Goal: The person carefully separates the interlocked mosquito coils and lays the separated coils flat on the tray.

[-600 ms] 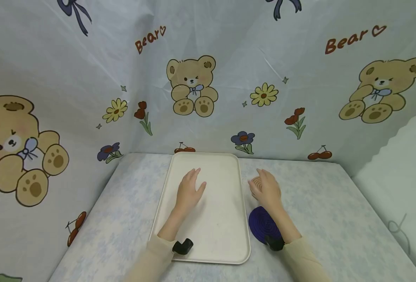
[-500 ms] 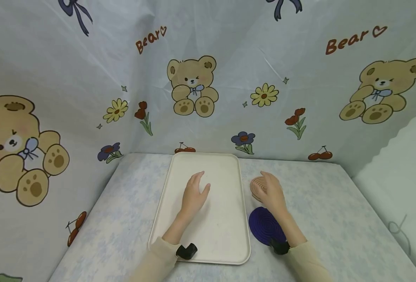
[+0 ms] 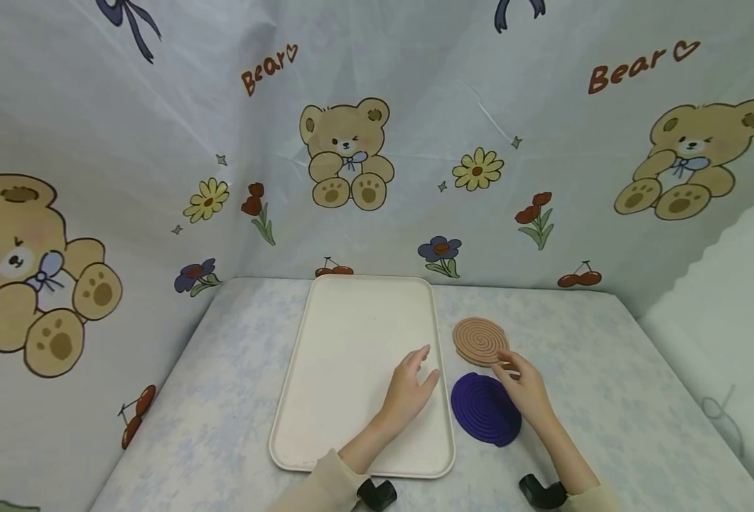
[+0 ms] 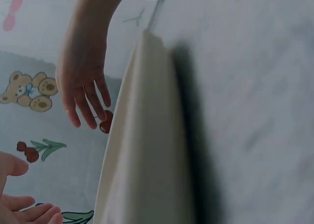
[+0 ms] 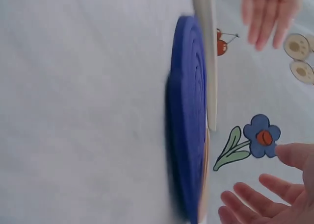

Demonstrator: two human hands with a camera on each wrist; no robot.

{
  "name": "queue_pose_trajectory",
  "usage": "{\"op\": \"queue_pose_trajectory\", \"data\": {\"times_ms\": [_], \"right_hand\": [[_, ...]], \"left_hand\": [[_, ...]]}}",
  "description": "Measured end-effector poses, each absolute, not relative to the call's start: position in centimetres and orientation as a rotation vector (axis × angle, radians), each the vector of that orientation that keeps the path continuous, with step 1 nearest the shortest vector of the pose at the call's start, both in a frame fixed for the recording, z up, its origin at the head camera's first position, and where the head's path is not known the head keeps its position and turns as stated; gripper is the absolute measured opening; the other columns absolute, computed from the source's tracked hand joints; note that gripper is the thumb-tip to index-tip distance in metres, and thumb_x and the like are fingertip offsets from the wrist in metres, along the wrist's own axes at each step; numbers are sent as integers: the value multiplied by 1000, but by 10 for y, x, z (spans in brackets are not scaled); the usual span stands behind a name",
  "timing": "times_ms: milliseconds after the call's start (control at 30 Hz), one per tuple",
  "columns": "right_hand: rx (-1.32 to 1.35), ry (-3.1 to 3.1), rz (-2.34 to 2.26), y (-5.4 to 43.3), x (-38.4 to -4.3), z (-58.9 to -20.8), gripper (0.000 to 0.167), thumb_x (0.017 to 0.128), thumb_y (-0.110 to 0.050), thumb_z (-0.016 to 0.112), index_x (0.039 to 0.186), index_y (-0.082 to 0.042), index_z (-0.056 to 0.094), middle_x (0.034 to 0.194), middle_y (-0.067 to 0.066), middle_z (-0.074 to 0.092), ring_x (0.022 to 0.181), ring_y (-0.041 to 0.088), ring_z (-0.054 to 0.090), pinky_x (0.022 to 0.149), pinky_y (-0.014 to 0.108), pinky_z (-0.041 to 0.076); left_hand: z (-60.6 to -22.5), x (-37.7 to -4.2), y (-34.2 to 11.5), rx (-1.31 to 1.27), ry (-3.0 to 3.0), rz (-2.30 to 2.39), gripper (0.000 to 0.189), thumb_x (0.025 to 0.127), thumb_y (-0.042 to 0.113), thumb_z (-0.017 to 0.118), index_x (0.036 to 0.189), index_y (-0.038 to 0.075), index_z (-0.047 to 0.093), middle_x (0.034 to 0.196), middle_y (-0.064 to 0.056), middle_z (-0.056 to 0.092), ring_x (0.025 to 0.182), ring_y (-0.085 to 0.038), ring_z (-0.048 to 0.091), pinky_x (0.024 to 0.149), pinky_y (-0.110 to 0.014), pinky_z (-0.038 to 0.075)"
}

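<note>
My left hand [image 3: 408,387] hovers over the right part of a cream rectangular tray [image 3: 351,341], its fingers relaxed and holding nothing. Off to the right, my right hand [image 3: 525,387] is held above the table between two round spiral-patterned coasters, also with nothing in it. Its fingertips overlap the edge of the tan coaster [image 3: 479,340] in the head view. Nearer the front lies the dark blue coaster [image 3: 484,411], flat and beside the tray's right rim. The right wrist view shows the blue coaster [image 5: 189,116] edge-on, with loosely spread right-hand fingers [image 5: 250,199] past it.
The table [image 3: 632,398] has a pale blue marbled top. Behind it hangs a white sheet [image 3: 415,107] printed with bears and flowers. A thin cord loop [image 3: 722,412] is at the far right. Black wrist cameras [image 3: 377,493] sit on both forearms.
Both hands have moved right and toward the front. My left hand has shifted from the tray's middle to its right side; my right hand has moved off the tan coaster, which now shows almost fully.
</note>
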State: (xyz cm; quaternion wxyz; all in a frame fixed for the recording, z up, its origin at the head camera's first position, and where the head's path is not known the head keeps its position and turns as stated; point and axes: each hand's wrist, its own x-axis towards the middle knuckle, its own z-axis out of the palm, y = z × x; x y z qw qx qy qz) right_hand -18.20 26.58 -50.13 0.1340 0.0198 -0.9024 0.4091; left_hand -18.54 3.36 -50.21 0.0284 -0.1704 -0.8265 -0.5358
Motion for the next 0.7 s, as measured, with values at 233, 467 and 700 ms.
{"op": "queue_pose_trajectory", "data": {"times_ms": [233,467,700], "right_hand": [[-33,-2652,1246,279,-161,-513,39,91,-14,63,125,5,56,113,24,66,90,3,62,75,14,50],[-143,-2711,1168,286,-142,-518,40,91,-13,62,124,8,56,110,25,67,82,-5,57,72,18,52],[-218,-2749,1108,282,-131,-516,39,90,-12,63,123,7,58,109,24,68,80,7,64,67,18,52]], "left_hand": [[-514,-167,53,-652,-2549,-1792,56,91,18,63,140,1,42,133,-20,54,119,-31,56,98,-31,51],[-521,-151,69,-660,-2690,-1846,62,92,29,61,144,7,37,142,-19,48,122,-34,56,98,-31,51],[-509,-134,84,-601,-2836,-1886,70,90,35,62,148,10,32,155,-28,18,144,-40,22,114,-56,27]]}}
